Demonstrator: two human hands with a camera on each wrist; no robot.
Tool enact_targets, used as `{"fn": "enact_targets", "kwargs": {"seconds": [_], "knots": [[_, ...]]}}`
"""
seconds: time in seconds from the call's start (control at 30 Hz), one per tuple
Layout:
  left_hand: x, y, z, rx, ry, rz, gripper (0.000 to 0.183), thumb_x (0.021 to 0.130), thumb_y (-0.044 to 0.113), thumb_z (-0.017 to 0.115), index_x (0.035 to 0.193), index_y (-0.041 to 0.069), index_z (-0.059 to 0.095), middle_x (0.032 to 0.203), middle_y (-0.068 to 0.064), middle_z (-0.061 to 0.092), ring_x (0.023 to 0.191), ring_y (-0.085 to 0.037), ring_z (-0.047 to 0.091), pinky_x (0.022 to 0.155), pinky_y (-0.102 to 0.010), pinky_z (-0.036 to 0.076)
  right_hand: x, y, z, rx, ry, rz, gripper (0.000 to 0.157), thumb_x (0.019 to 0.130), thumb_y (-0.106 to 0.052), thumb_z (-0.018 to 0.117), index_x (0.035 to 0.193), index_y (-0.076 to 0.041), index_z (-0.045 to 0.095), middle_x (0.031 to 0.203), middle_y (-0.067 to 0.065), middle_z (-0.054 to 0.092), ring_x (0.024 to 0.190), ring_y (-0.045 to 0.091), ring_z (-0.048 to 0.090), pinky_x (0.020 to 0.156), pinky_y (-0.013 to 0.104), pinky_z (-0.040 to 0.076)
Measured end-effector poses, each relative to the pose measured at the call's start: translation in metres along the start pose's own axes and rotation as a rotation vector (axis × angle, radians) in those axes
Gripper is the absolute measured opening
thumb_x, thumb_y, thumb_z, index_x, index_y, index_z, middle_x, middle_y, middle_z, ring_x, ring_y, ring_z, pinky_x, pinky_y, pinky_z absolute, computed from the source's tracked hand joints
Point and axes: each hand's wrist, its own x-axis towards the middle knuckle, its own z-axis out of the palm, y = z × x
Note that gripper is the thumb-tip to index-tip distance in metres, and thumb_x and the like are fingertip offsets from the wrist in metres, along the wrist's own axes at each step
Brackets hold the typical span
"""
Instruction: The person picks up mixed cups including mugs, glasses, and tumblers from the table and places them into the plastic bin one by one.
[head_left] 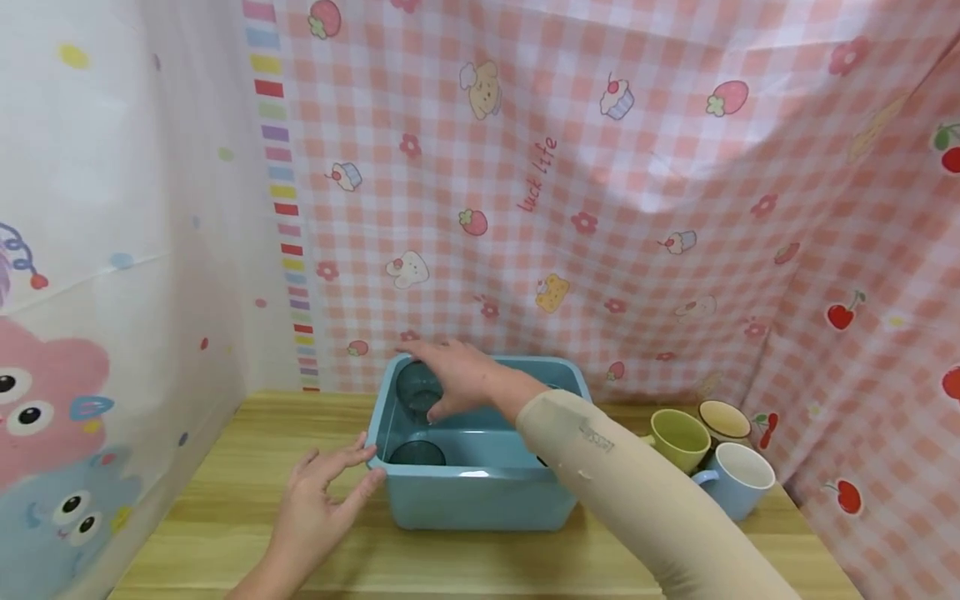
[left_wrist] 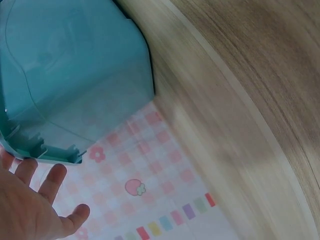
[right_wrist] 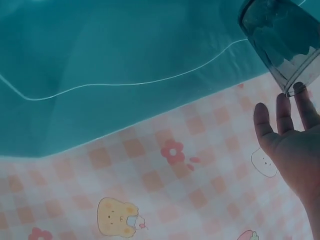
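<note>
spanning the back left corner of a blue rectangular plastic tub, here's the right hand, fingers wide, and look at the right wrist view: fingertips right at the rim of a dark, see-through tumbler! that tumbler sits inside the tub, tucked into its back left corner; whether the thumb presses it too, i cannot tell. over to the left hand, at the tub's front left corner, thumb and fingers spread well apart, tips touching the rim. just inside that same corner, a second dark see-through tumbler, partly hidden by the front wall. the tub itself stands near the back edge of a pale wood-grain desk. across it slants a beige sleeve with dark lettering, covering part of the tub's right side. and out by the desk's right edge, a tight trio: an olive-green mug, a cream-lined mug with a dark rim behind it, and a light-blue mug with a white inside nearest the front. backing it all, a pink-and-white checked cloth along the desk's back edge.
</note>
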Motion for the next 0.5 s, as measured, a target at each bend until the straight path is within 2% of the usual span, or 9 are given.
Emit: {"fn": "enact_targets", "kwargs": {"seconds": [0.1,0.23,0.5], "knots": [[0.001,-0.001,0.0,0.0,0.003,0.009,0.033,0.083,0.012,0.092,0.114,0.012,0.082,0.125,-0.005,0.08,0.108,-0.036,0.078,0.106,-0.081,0.039,0.004,0.0,0.002,-0.001,-0.009,-0.008,0.111,0.083,-0.028,0.095,0.169,-0.037,0.026,0.162,-0.006,0.055,0.152,0.03,0.045,0.121,0.051,0.047],[0.002,-0.001,0.0,0.002,0.004,0.012,0.033,0.082,0.011,0.092,0.114,0.012,0.082,0.125,-0.005,0.081,0.107,-0.036,0.079,0.106,-0.081,0.039,0.008,0.001,0.008,0.0,-0.023,-0.034,0.109,0.082,-0.025,0.096,0.168,-0.033,0.03,0.16,-0.005,0.057,0.151,0.029,0.046,0.115,0.047,0.053],[0.004,-0.001,0.0,0.016,0.006,0.019,0.033,0.082,0.011,0.092,0.114,0.012,0.082,0.124,-0.005,0.081,0.107,-0.037,0.078,0.105,-0.079,0.04,0.013,0.002,0.02,-0.096,-0.052,-0.035,0.106,0.081,-0.028,0.097,0.166,-0.032,0.034,0.159,-0.007,0.057,0.147,0.027,0.053,0.115,0.045,0.054]]}}
